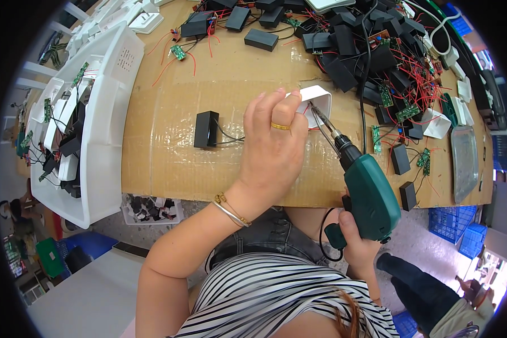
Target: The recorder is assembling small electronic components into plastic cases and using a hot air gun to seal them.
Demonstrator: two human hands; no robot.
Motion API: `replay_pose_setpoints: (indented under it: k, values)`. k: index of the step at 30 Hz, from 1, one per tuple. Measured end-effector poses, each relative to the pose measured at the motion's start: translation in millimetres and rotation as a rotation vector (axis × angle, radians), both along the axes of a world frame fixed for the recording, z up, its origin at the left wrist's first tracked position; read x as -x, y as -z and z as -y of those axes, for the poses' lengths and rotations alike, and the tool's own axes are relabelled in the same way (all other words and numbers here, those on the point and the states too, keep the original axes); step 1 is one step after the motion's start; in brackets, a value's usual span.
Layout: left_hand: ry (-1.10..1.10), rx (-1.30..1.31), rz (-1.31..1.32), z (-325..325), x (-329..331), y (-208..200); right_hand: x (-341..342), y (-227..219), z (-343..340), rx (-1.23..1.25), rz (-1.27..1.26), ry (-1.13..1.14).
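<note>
My left hand (276,138), with a gold ring and bracelets, is closed over a small white plastic housing (319,94) just above the cardboard-covered table. In my right hand (357,242) is a green soldering gun (373,194), gripped by its handle. Its thin metal tip reaches into the housing's open side, close to a bit of red wire; exact contact is too small to tell. From under my left hand dark wires run to a black rectangular box (207,129), which lies on the cardboard to the left. My left fingers hide part of the housing.
Black boxes (341,73), red wires and green circuit boards (408,112) are heaped at the back right. A white plastic bin (110,112) of parts stands at the left. A black cable (366,67) crosses the heap. A grey tray (465,166) lies at the right edge.
</note>
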State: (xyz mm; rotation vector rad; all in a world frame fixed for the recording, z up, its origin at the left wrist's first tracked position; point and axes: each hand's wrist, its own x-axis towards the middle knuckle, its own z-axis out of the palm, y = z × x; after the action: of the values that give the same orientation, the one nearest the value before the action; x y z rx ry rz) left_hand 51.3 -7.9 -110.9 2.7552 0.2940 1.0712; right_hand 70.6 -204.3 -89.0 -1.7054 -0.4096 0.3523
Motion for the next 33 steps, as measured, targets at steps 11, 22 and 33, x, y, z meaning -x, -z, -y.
replay_pose_setpoints:
  k: [11, 22, 33]
  values:
    - [0.01, 0.022, 0.029, -0.2, -0.9, 0.6, 0.2, -2.9, 0.2, 0.002, -0.04, -0.004]
    - [0.012, 0.022, 0.02, -0.2, -0.8, 0.1, -1.5, -2.4, 8.7, 0.145, -0.038, -0.106]
    - [0.006, 0.014, 0.006, -0.1, -1.0, 0.7, -2.6, -3.8, -2.4, 0.026, -0.009, 0.018]
